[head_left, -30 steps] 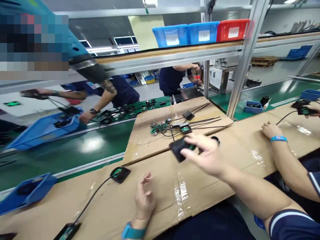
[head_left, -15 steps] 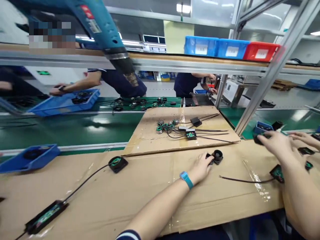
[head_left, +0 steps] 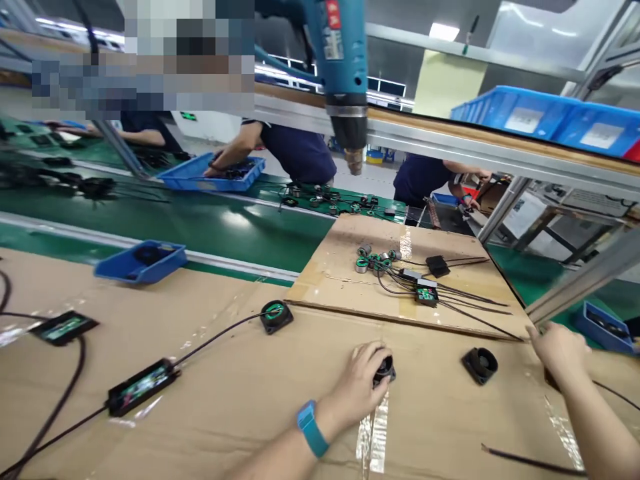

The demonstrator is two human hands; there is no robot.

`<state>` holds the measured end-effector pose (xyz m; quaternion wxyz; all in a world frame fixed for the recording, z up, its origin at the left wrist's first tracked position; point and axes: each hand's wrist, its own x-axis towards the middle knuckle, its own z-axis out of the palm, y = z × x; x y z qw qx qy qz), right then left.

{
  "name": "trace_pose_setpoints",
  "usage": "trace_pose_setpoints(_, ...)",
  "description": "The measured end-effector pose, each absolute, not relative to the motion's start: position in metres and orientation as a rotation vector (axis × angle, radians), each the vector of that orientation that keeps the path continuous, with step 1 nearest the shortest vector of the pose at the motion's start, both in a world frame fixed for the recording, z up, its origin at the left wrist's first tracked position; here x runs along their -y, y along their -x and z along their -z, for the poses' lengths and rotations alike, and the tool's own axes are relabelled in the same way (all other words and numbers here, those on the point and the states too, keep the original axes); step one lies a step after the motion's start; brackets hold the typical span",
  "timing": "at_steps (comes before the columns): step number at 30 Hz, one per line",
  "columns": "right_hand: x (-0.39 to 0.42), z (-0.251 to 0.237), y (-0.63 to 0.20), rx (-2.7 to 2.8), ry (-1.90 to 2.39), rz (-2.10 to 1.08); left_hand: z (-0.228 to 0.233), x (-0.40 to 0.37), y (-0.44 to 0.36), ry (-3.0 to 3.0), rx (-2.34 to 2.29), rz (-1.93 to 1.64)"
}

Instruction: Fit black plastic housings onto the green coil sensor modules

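My left hand (head_left: 357, 383), wearing a teal wristband, is closed around a small black round housing (head_left: 385, 370) with a square flanged base, resting on the cardboard. A similar black housing (head_left: 481, 365) sits alone between my two hands. My right hand (head_left: 563, 353) is at the right with fingers curled down; a dark edge shows under it, but what it holds is hidden. A loose black cable (head_left: 533, 460) lies below it. To the left, a black housing with a green inside (head_left: 276, 316) is wired to a long black case with a circuit board (head_left: 143, 387).
A raised cardboard sheet (head_left: 325, 280) carries several wired coils and small boxes (head_left: 427, 293). A blue power drill (head_left: 345, 73) hangs overhead. Blue bins (head_left: 143, 263) (head_left: 605, 327) stand at both sides. A metal post (head_left: 575, 280) rises at right. Co-workers (head_left: 295, 153) work beyond the green belt (head_left: 225, 220).
My view has turned left. My left hand has drawn its housing away from the other one, leaving a wide gap. My right hand has lowered; the black part seen in it before is now hidden.
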<state>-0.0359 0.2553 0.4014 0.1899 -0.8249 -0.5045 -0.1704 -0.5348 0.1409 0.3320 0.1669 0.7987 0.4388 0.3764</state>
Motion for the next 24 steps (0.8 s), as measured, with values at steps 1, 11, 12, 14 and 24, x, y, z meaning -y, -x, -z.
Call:
trace_pose_setpoints(1,-0.267,-0.413,0.073,1.533,2.163,0.523,-0.332,-0.142,0.535,-2.268,-1.239,-1.065)
trace_pose_setpoints(11,-0.398,-0.478,0.463,2.312,1.7,0.031,-0.321,-0.155,0.544,-1.99,-1.276,-0.927)
trace_pose_setpoints(12,-0.412,-0.478,0.483,2.283,1.748,0.013,-0.315,-0.16,0.544,-2.01,-1.26,-0.915)
trace_pose_setpoints(14,-0.435,-0.478,0.509,2.224,1.842,-0.052,-0.305,-0.169,0.543,-2.076,-1.217,-0.892)
trace_pose_setpoints(24,-0.411,-0.516,0.459,1.848,1.465,-0.451,-0.337,-0.16,0.553,-2.042,-1.243,-1.023)
